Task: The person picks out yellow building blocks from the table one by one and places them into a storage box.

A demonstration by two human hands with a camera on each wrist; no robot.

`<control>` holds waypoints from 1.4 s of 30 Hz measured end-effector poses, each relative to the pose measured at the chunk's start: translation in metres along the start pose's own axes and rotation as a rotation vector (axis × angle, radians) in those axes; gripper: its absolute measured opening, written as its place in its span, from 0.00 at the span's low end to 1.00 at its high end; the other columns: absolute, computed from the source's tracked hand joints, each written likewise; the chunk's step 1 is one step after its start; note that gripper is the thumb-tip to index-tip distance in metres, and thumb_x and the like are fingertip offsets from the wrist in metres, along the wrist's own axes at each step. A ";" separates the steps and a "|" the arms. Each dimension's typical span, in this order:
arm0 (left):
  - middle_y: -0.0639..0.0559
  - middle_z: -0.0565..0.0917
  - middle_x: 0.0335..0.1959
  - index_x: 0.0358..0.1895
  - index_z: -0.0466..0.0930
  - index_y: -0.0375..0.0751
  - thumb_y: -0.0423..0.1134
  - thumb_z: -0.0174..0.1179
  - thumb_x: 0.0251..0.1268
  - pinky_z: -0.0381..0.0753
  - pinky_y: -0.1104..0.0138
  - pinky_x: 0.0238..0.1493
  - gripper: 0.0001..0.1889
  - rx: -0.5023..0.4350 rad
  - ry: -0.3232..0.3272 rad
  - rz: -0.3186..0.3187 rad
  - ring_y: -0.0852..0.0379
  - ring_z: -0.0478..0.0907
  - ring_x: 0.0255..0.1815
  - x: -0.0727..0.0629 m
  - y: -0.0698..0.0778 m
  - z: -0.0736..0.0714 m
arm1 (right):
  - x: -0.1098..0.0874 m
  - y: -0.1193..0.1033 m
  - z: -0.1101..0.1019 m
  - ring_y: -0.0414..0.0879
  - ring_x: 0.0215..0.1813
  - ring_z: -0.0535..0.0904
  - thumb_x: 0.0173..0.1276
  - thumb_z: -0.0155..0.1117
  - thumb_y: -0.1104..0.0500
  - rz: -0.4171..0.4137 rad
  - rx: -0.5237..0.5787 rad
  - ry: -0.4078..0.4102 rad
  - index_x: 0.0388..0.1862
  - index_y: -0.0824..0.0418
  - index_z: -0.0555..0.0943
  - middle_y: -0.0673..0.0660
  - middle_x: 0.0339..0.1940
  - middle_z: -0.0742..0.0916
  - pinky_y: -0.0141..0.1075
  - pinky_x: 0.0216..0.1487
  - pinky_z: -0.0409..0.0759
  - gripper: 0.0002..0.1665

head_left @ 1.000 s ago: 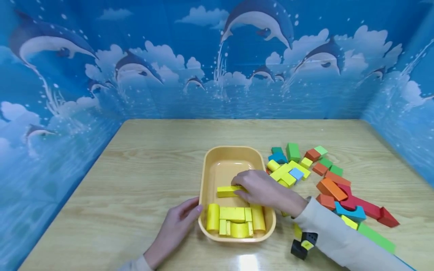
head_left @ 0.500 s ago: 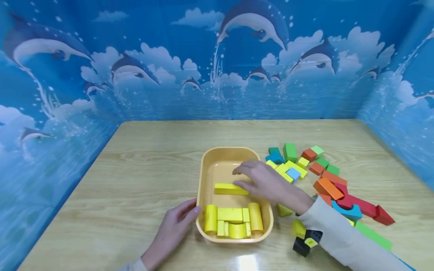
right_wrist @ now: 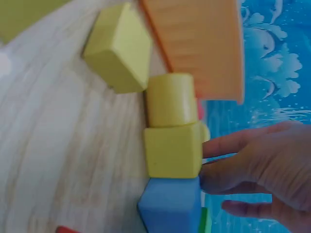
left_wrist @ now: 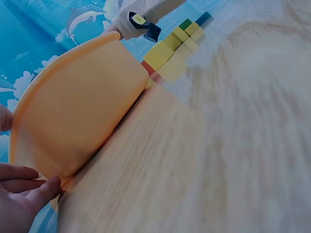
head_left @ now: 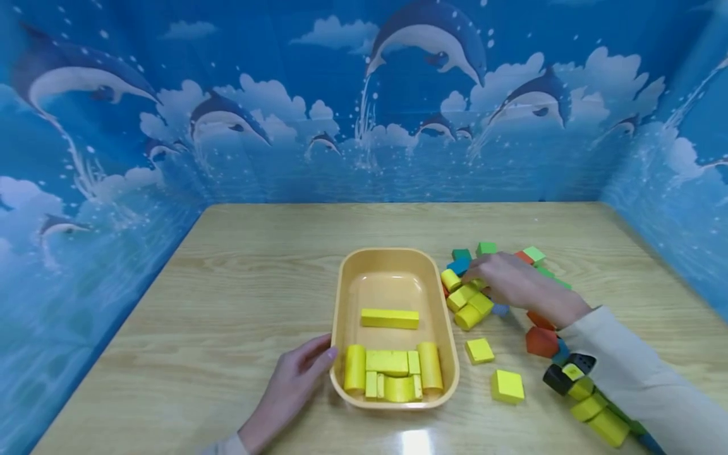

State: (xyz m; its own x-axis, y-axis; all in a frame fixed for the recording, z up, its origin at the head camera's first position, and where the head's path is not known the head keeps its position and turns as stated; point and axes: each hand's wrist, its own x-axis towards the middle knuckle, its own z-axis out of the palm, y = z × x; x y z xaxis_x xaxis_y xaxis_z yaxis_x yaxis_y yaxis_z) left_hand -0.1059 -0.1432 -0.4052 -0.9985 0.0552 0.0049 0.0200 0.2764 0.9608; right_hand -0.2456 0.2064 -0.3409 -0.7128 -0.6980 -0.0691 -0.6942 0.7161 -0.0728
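A tan plastic tray stands on the table with yellow wooden blocks inside. One long yellow block lies crosswise in its middle; several others sit packed at the near end. My left hand holds the tray's left side, thumb at the rim; in the left wrist view its fingers rest against the outer wall. My right hand reaches down among the loose blocks right of the tray. In the right wrist view, a yellow block and a blue block stand before its fingers, and the fingertips are hidden.
Yellow blocks lie close against the tray's right side. Two yellow blocks sit nearer, one of them a cube. Red, green and blue blocks are scattered under and around the right arm. A blue dolphin backdrop encloses the table.
My right hand has let go of the long yellow block, leaving it in the tray, and moved right and away to the loose blocks. The left hand stays at the tray.
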 end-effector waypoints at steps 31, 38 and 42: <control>0.37 0.80 0.57 0.58 0.76 0.31 0.43 0.58 0.69 0.77 0.62 0.59 0.22 -0.021 -0.011 0.012 0.46 0.77 0.58 0.000 0.000 -0.001 | 0.016 -0.102 -0.022 0.36 0.26 0.68 0.58 0.74 0.56 -0.103 0.288 0.086 0.37 0.55 0.83 0.43 0.27 0.79 0.28 0.26 0.70 0.10; 0.34 0.79 0.57 0.58 0.76 0.28 0.42 0.58 0.69 0.78 0.61 0.58 0.22 -0.046 -0.013 0.024 0.44 0.78 0.58 -0.001 0.000 -0.001 | 0.029 -0.115 -0.007 0.36 0.21 0.59 0.58 0.74 0.55 -0.090 0.304 0.029 0.23 0.51 0.73 0.44 0.17 0.65 0.27 0.22 0.58 0.16; 0.35 0.79 0.57 0.58 0.75 0.29 0.41 0.58 0.69 0.77 0.61 0.59 0.21 -0.054 -0.013 0.025 0.44 0.77 0.58 -0.001 0.001 -0.001 | 0.031 -0.117 -0.004 0.36 0.21 0.61 0.58 0.75 0.55 -0.076 0.310 -0.011 0.23 0.51 0.74 0.44 0.17 0.68 0.26 0.21 0.60 0.16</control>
State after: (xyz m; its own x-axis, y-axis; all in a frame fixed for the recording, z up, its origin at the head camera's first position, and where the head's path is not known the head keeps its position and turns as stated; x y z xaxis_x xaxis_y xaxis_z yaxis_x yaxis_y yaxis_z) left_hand -0.1053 -0.1443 -0.4041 -0.9969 0.0744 0.0253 0.0413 0.2230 0.9739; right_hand -0.1868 0.1014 -0.3309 -0.6578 -0.7506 -0.0624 -0.6805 0.6278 -0.3778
